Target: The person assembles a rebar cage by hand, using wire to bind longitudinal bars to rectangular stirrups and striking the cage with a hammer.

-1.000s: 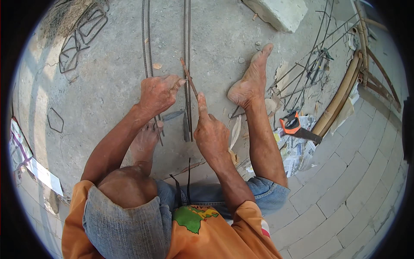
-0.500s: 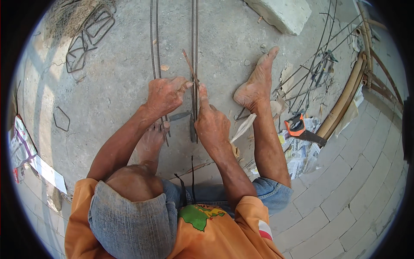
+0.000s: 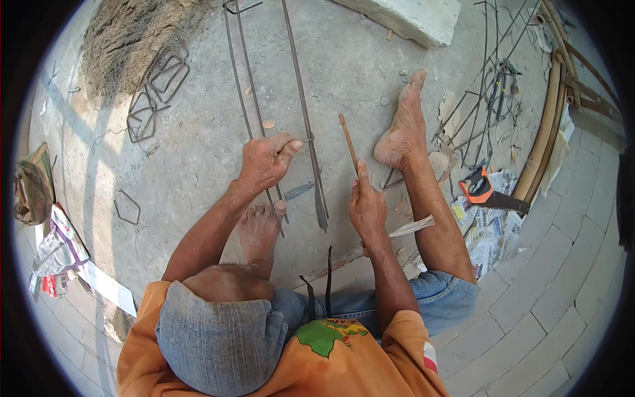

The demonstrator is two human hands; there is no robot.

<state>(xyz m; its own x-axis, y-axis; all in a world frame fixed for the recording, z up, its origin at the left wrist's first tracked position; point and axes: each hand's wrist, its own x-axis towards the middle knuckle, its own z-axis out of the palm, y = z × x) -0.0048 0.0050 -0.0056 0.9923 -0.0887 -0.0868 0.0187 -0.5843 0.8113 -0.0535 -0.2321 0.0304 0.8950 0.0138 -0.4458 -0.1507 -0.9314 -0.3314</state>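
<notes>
My left hand (image 3: 268, 160) is closed, thumb and forefinger pinching a thin wire (image 3: 309, 139) that meets the pair of long steel bars (image 3: 301, 99) running away from me. My right hand (image 3: 368, 206) grips a slim rusty rod (image 3: 348, 137), its forefinger stretched along the shaft and the rod's far end pointing up and left. That rod is apart from the bars. Below the left hand passes a second pair of steel bars (image 3: 246, 86), crossing beside my bare left foot (image 3: 259, 231). A pale strip (image 3: 411, 228) lies between my right wrist and right leg.
Bent steel stirrups (image 3: 155, 92) lie by a sand heap (image 3: 129, 40) at far left. On the right are an orange-handled saw (image 3: 489, 192) on newspaper (image 3: 489, 238), tied steel bars (image 3: 486, 86) and bamboo poles (image 3: 542, 139). A pale slab (image 3: 410, 16) is at the back.
My right hand has drawn back to the right with the rusty rod, away from the bars and my left fingertips. My left hand stays at the bars. The whole view has shifted slightly.
</notes>
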